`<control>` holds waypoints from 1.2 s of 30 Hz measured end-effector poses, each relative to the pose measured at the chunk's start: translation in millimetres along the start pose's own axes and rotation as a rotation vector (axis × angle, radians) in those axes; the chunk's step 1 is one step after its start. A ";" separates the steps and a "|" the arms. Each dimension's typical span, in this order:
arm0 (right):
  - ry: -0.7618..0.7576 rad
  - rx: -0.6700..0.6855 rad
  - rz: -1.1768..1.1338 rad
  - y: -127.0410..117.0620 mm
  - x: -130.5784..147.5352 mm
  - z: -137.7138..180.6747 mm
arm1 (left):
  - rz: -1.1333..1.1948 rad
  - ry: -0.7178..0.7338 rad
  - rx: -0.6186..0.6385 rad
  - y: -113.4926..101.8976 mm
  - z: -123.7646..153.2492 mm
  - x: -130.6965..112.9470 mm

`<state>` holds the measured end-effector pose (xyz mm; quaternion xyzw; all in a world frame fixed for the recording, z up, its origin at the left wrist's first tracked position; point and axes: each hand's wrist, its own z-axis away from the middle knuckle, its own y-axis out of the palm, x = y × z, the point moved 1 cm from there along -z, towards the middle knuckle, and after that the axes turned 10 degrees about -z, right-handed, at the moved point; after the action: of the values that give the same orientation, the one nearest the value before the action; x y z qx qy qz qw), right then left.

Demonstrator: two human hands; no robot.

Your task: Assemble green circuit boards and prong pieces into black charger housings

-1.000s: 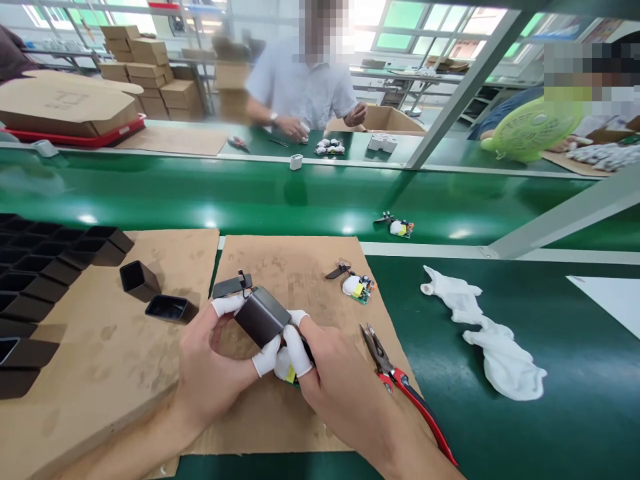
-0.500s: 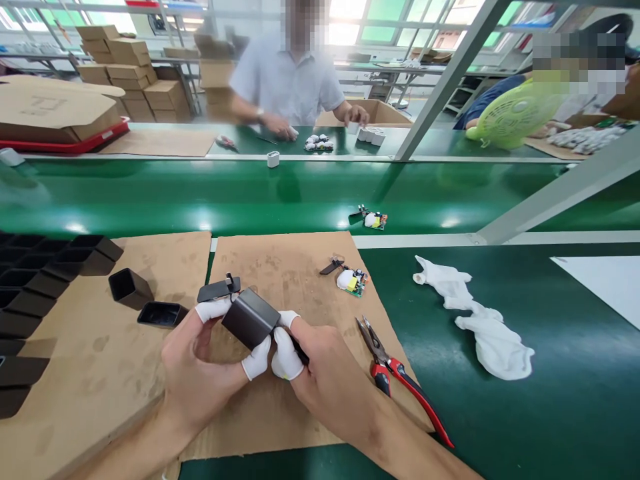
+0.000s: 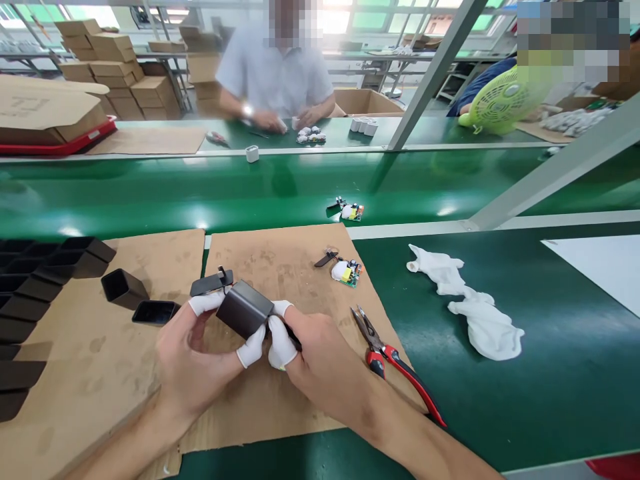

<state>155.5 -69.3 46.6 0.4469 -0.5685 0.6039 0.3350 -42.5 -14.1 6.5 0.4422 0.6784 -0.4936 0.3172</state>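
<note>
A black rectangular plastic housing (image 3: 244,310) is held tilted above the cardboard between both hands. My left hand (image 3: 193,357), with white finger cots on the fingertips, grips it from the left and below. Beyond those left fingertips is a flat black end piece (image 3: 210,283) with a prong sticking up and a thin wire beside it. My right hand (image 3: 320,353), also in finger cots, pinches the housing's right end. A dark part there is mostly hidden by the fingers. Behind the hands lies a circuit board (image 3: 347,272) wired to a small black piece (image 3: 327,258).
Red-handled pliers (image 3: 380,350) lie right of my hands, and white gloves (image 3: 480,317) farther right. Black housings (image 3: 35,287) crowd the left. Another board (image 3: 351,211) is on the green belt (image 3: 220,187). A co-worker (image 3: 280,73) sits opposite; a metal post (image 3: 437,73) slants across.
The view has shifted slightly. On the belt, the board and white part have moved left. The co-worker's hand has moved away from the white parts toward the other hand. My grip looks the same.
</note>
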 end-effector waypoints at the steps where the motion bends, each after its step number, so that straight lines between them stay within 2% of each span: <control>1: 0.003 -0.006 0.023 -2.4 1.5 0.0 | 0.035 -0.058 0.033 0.5 -3.3 -0.6; 5: -0.044 -0.049 0.099 -17.9 9.2 2.6 | 0.310 -0.382 0.143 4.4 -16.5 -5.3; 7: -0.101 -0.100 0.109 -25.3 11.2 3.8 | 0.414 -0.490 0.199 6.8 -19.8 -9.0; 11: -0.208 -0.130 0.103 -30.3 9.7 3.0 | 0.478 -0.571 0.289 10.2 -18.7 -16.9; 14: -0.231 -0.163 0.115 -28.8 7.3 2.4 | 0.489 -0.584 0.318 11.2 -16.5 -19.9; 17: -0.235 -0.203 0.097 -27.0 6.0 3.9 | 0.489 -0.582 0.328 11.4 -15.8 -17.6; 20: -0.221 -0.185 0.102 -25.0 5.3 5.3 | 0.486 -0.571 0.317 11.6 -15.1 -12.0; 27: -0.164 -0.158 0.190 -21.2 4.6 5.2 | 0.457 -0.438 0.225 13.0 -8.6 -8.8; 31: -0.101 -0.144 0.142 -20.2 7.7 5.2 | 0.313 -0.304 0.158 12.5 -4.0 -11.8; 36: 0.054 -0.110 0.133 -17.4 10.4 3.7 | 0.128 -0.063 0.041 11.7 -0.1 -11.1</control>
<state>168.1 -71.8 62.7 0.3725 -0.6201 0.6046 0.3335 -27.3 -15.8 11.6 0.4754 0.6282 -0.4995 0.3602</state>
